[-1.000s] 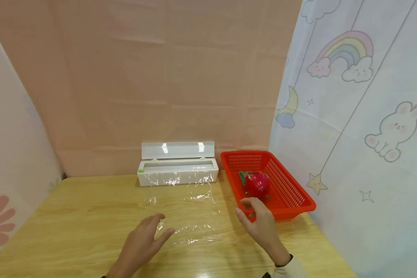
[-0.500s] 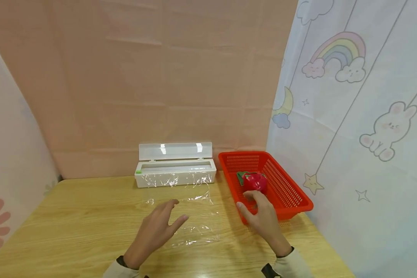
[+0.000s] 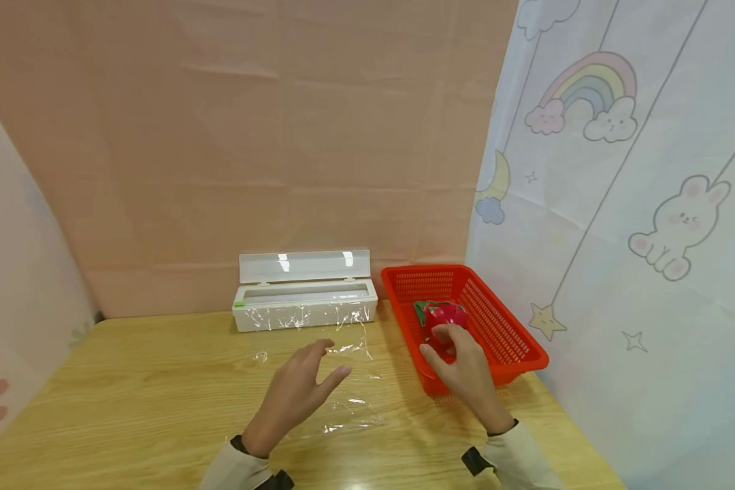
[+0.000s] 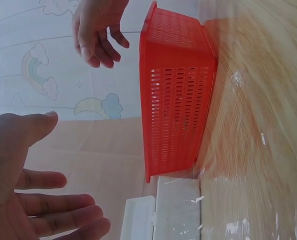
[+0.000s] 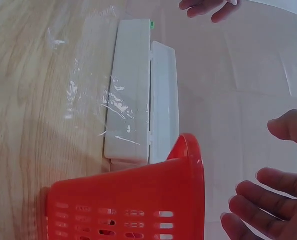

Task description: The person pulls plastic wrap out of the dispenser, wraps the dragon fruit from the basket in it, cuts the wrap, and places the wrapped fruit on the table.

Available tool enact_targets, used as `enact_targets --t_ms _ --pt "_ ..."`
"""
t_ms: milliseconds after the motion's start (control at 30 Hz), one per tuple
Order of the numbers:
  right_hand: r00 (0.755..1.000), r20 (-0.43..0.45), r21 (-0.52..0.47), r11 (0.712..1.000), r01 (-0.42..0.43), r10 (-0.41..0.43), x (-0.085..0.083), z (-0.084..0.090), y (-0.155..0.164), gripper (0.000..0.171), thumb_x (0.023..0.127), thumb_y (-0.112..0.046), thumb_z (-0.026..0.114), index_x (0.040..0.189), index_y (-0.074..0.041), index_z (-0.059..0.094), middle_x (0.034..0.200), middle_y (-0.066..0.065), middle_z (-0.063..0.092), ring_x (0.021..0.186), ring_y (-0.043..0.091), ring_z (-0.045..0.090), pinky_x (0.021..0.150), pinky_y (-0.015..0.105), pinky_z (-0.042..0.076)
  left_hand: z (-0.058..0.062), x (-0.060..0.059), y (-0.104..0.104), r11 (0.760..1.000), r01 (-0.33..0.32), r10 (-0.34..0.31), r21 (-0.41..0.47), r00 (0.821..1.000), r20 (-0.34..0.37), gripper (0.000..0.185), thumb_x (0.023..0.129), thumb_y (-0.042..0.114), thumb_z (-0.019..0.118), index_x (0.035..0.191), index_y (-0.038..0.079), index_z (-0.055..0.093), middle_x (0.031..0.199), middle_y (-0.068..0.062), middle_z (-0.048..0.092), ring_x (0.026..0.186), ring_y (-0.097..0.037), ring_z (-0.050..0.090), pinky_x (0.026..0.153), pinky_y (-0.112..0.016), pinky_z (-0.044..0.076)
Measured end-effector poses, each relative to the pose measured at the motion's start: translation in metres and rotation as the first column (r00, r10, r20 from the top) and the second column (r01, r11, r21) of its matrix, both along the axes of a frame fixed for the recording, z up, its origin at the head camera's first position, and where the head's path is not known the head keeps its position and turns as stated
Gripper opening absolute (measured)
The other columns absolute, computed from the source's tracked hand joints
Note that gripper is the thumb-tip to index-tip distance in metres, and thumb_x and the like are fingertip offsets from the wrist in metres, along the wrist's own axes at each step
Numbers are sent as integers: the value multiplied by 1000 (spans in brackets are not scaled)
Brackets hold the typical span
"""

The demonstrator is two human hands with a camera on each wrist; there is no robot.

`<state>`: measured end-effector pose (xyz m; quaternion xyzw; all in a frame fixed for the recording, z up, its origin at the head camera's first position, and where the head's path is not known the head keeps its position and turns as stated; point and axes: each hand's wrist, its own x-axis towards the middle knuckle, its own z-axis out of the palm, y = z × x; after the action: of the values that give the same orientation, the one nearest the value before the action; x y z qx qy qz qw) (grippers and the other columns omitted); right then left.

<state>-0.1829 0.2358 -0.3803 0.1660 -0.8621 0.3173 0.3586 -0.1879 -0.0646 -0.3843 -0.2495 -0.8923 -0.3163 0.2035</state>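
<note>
In the head view my left hand [image 3: 295,393] hovers over a sheet of clear cling film [image 3: 349,408], fingers loosely bent and holding nothing. The film runs from a white dispenser box [image 3: 303,316], whose lid stands raised, toward me over the table. My right hand [image 3: 468,378] overlaps the near left rim of a red plastic basket [image 3: 520,350]; its grasp is empty, thumb apart from the fingers. Inside the basket lies a pinkish-red fruit with green tips [image 3: 446,314], like a dragon fruit, partly hidden behind that hand. The right wrist view shows relaxed right fingers [image 5: 268,195] above the basket.
The wooden table [image 3: 128,388] meets a pink-brown cloth backdrop [image 3: 220,170] at its far edge. A pale printed cloth [image 3: 618,238] hangs along the right side. A green slider [image 3: 239,304] sits at the dispenser's left end.
My left hand has moved right and forward over the film. My right hand has moved slightly forward toward the fruit in the basket. The head view has shifted a little.
</note>
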Motion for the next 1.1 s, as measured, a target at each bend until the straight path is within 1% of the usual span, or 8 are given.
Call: enact_targets --t_ms 133,267,367,500,600,867,933,1100 --pt "1000 29 -8 1000 8 -8 -5 3 4 33 81 -15 82 108 -3 67 100 8 69 87 26 63 69 41 57 2 -2 8 1000 23 -23 4 1000 -7 53 95 47 65 127 6 60 117 -13 68 108 -30 65 83 -51 55" --pt "999 51 -19 1000 5 -4 -8 5 7 34 83 -17 81 110 -3 67 102 8 69 89 28 64 69 42 57 5 -6 17 998 56 -56 -14 998 -14 53 95 48 65 127 6 60 118 -12 68 110 -30 64 83 -50 55" --pt "998 67 -20 1000 5 -4 -9 5 9 34 84 -19 80 111 -3 66 104 8 69 90 29 64 70 42 56 9 -9 25 996 88 -89 -26 996 -32 54 95 48 64 128 5 60 121 -11 67 112 -31 63 86 -50 54" --pt "997 81 -26 1000 8 -6 -12 5 12 34 84 -18 80 111 -3 66 104 9 69 90 30 64 70 42 56 13 -13 33 992 123 -126 -38 990 -67 53 96 46 64 128 5 59 121 -10 67 112 -31 64 85 -49 55" --pt "996 87 -28 1000 10 -7 -13 7 14 34 84 -19 80 110 -2 66 105 10 69 91 32 64 70 44 57 15 -15 38 990 135 -137 -41 987 -78 52 95 45 65 128 5 59 122 -10 67 112 -30 64 84 -48 55" --pt "993 112 -22 999 24 -21 -21 11 21 35 85 -19 80 111 -1 65 106 18 68 96 33 64 74 51 57 15 -20 46 988 147 -149 -39 986 -71 52 96 46 64 127 5 59 121 -10 67 107 -28 65 80 -45 56" --pt "992 120 -18 999 32 -30 -23 13 22 35 85 -20 80 112 -2 65 106 17 69 96 31 64 74 50 58 15 -21 47 988 147 -149 -37 986 -69 52 96 45 64 127 5 59 121 -10 67 106 -28 65 80 -45 55" --pt "990 133 -8 999 53 -52 -28 12 25 37 85 -22 80 112 -1 66 105 15 69 92 28 63 72 43 58 14 -20 49 988 150 -151 -28 987 -49 50 96 46 64 127 6 59 118 -12 67 106 -29 65 80 -46 55"
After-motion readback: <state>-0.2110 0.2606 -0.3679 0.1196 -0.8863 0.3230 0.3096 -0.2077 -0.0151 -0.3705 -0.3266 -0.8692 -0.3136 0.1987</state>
